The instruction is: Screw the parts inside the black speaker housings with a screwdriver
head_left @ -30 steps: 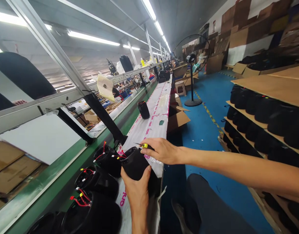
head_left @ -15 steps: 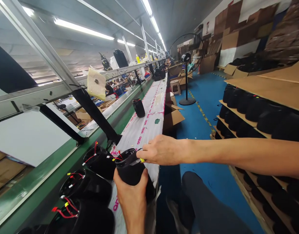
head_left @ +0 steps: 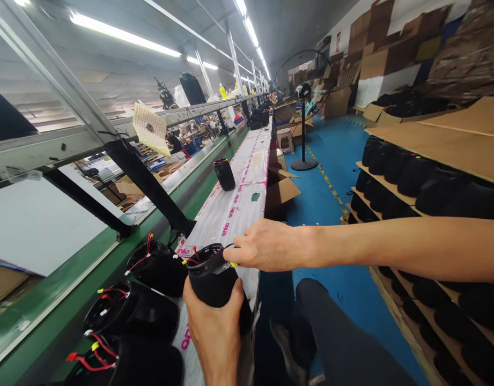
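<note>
My left hand is wrapped round a black cylindrical housing, thumb on its right side, fingers on its left. The housing's open top faces up, tilted slightly; red wires with small connectors stick out at its left rim. At the right rim, my right hand is closed in a pinch. A yellow bit shows below its fingertips, beside a dark loop and something clear; what exactly the fingers hold is hidden. Left of the held housing, similar housings stand in a row with red wires coming out of their tops.
Another black cylinder stands farther along the white printed bench cover. A green conveyor runs along the left, under a metal frame. To the right are a stand fan and cardboard layers stacked with black housings.
The view has shifted slightly, so the surroundings sit a little farther left. Both hands keep their places on the housing, with barely any movement.
</note>
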Demonstrator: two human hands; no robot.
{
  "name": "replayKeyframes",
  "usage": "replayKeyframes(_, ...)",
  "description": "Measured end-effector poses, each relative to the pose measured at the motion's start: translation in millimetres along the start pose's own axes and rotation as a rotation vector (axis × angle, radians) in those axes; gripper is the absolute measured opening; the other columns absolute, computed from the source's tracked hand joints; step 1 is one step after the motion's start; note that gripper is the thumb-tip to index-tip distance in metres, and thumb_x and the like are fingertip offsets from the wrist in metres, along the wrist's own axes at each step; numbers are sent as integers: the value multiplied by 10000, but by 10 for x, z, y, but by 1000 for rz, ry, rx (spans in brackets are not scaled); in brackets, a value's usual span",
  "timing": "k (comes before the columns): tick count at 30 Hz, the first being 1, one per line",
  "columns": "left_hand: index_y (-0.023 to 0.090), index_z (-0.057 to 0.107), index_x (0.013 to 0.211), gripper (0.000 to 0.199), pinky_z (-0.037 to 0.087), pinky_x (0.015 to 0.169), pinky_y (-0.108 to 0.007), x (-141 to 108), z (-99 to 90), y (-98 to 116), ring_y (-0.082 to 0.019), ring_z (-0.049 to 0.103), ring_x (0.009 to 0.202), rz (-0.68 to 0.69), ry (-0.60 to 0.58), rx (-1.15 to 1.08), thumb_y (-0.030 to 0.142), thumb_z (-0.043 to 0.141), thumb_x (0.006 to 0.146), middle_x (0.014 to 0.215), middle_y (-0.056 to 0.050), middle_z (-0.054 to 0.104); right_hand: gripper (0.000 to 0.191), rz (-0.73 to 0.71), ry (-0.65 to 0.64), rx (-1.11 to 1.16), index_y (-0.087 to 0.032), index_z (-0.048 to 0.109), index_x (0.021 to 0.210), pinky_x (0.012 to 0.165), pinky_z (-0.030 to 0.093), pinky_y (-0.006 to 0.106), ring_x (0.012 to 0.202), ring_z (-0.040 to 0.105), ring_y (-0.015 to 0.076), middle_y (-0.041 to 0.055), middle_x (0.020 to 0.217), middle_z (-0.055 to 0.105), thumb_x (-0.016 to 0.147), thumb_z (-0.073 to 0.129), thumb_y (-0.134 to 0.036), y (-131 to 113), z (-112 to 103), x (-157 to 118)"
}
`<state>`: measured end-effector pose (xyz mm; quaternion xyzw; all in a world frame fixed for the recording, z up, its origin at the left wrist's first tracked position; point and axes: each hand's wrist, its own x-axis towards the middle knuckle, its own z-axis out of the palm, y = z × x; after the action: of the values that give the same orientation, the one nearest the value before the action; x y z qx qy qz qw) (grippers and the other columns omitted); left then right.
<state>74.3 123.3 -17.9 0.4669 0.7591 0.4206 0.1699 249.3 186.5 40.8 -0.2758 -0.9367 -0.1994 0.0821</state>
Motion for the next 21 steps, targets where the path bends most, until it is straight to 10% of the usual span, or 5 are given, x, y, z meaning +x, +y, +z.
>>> replayKeyframes(14, 295, 451, 1406, 883, 500, 919, -534, -31, 41, -3, -396, 629, 1142, 59, 28, 42, 584, 795, 646, 1297, -150, 633, 116, 75, -135, 144, -145, 597, 946, 476, 253, 304, 598, 617, 187, 35, 689, 656, 921, 521, -62, -94, -276, 49)
replayKeyframes(21, 253, 479, 1395, 857, 495, 975, -488, 7, -74, -81, -333, 630, 1129, 71, -59, -138, 492, 811, 642, 1248, -107, 649, 272, 188, 152, 353, -160, 575, 1153, 545, 305, 295, 785, 676, 183, 74, 980, 732, 1048, 470, -388, 36, 9, -41)
